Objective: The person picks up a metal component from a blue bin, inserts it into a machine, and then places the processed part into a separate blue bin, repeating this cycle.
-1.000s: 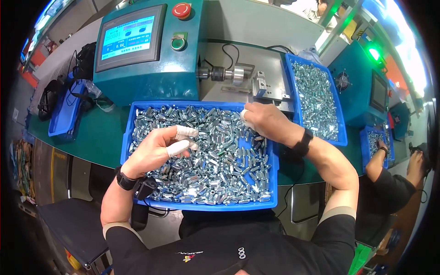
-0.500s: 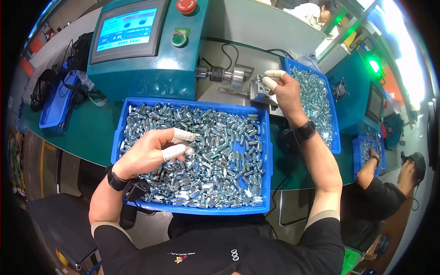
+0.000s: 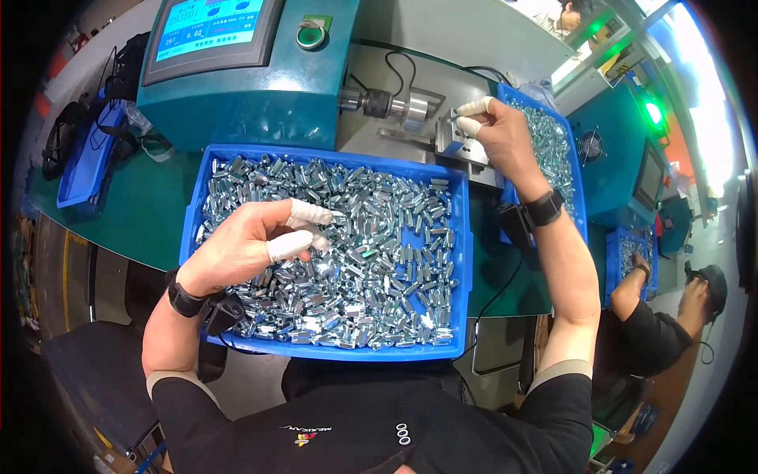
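Note:
My left hand [image 3: 249, 241] hovers over a blue tray [image 3: 466, 261] full of small shiny metal parts [image 3: 371, 296]. Its thumb and fingers wear white finger cots and curl together. A bit of metal shows at the fingertips, but I cannot make out whether it is held. On the right, my right hand [image 3: 505, 134], also with white cots, pinches a small metal part [image 3: 452, 115] between thumb and forefinger. That part is at the top of a metal fixture block [image 3: 460, 146], facing the round chuck [image 3: 414, 110] of a teal machine [image 3: 245, 103].
A second blue tray of metal parts [image 3: 557, 146] stands beyond my right wrist. A screen [image 3: 209, 31] and green button [image 3: 310, 33] are on the machine. At far left lies another blue tray [image 3: 83, 170] with black straps. A co-worker's arm [image 3: 632, 288] reaches into a tray at right.
The view has shifted, so the machine sits higher in it. My right hand has lifted slightly at the fixture, the small part now showing at its fingertips. My left hand stays over the tray.

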`<state>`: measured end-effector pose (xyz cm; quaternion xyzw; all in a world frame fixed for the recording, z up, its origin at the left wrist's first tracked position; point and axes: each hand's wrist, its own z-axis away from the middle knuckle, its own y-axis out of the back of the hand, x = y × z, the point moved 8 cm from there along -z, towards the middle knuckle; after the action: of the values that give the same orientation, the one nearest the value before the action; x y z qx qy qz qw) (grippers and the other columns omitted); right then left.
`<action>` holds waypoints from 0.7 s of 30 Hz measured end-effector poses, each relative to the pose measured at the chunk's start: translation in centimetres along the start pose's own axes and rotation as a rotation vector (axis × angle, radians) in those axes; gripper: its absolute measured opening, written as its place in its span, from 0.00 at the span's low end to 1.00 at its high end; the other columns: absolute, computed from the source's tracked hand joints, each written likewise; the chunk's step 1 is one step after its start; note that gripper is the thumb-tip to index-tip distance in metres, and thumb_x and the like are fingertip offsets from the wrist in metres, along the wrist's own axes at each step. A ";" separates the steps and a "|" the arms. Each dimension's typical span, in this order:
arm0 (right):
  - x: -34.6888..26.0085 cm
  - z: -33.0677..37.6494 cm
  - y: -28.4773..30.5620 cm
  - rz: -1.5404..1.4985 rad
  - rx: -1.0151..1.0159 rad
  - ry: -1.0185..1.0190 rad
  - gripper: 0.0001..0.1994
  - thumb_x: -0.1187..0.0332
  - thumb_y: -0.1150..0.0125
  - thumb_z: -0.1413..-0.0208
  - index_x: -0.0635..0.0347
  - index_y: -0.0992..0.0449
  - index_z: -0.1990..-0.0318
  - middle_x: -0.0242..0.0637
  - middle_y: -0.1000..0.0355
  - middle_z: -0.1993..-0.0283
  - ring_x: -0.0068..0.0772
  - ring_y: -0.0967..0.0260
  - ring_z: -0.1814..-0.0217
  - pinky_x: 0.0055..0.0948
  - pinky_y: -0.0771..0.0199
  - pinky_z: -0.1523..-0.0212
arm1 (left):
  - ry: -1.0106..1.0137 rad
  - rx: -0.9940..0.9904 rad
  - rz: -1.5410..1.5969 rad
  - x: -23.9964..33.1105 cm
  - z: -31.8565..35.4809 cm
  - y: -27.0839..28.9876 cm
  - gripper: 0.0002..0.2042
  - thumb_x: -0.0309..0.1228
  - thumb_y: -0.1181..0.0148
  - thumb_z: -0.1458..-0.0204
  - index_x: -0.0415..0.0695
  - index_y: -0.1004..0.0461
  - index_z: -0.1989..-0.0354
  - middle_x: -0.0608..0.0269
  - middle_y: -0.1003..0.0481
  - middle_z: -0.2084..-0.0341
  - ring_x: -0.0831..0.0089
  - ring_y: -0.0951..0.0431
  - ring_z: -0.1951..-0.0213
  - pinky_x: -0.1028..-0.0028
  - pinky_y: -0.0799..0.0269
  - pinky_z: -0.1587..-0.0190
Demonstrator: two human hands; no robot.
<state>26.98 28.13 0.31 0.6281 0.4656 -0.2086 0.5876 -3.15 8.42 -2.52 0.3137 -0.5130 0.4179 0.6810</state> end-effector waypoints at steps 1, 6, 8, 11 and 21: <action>-0.3 -0.1 -0.1 0.005 -0.006 0.010 0.10 0.71 0.29 0.44 0.64 0.16 0.56 0.33 0.19 0.65 0.18 0.25 0.64 0.22 0.25 0.62 | -0.011 0.003 -0.005 0.2 0.0 0.1 0.17 0.28 0.43 0.34 0.37 0.26 0.38 0.60 0.17 0.56 0.79 0.20 0.58 0.75 0.24 0.51; -0.8 0.8 0.1 0.134 -0.021 0.068 0.09 0.72 0.31 0.40 0.65 0.18 0.54 0.33 0.19 0.61 0.18 0.25 0.60 0.21 0.25 0.58 | -0.057 0.009 -0.002 0.2 0.2 0.4 0.17 0.27 0.43 0.34 0.38 0.26 0.38 0.59 0.17 0.56 0.79 0.20 0.59 0.76 0.24 0.51; -1.3 1.4 -0.1 0.190 -0.016 0.120 0.09 0.72 0.31 0.40 0.65 0.17 0.54 0.33 0.19 0.61 0.19 0.25 0.60 0.21 0.25 0.59 | -0.066 0.005 0.006 0.1 0.3 0.4 0.17 0.27 0.43 0.34 0.38 0.26 0.38 0.59 0.17 0.56 0.80 0.21 0.59 0.76 0.24 0.51; -2.3 2.2 -0.2 0.303 0.002 0.226 0.09 0.71 0.31 0.39 0.64 0.17 0.53 0.33 0.20 0.59 0.19 0.25 0.60 0.21 0.26 0.59 | -0.025 0.008 -0.032 0.1 0.3 0.5 0.17 0.28 0.43 0.34 0.38 0.26 0.38 0.60 0.17 0.57 0.80 0.21 0.59 0.75 0.24 0.51; 2.1 4.6 -2.1 -0.316 0.051 -0.296 0.18 0.67 0.34 0.35 0.63 0.22 0.41 0.30 0.20 0.45 0.20 0.25 0.50 0.20 0.27 0.52 | -0.027 -0.015 -0.025 0.0 0.1 0.5 0.18 0.28 0.44 0.34 0.38 0.27 0.37 0.60 0.17 0.57 0.80 0.21 0.60 0.75 0.25 0.50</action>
<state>27.50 24.27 -3.55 0.5245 0.4616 -0.3998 0.5933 -3.60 8.58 -2.49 0.3205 -0.5213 0.4014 0.6815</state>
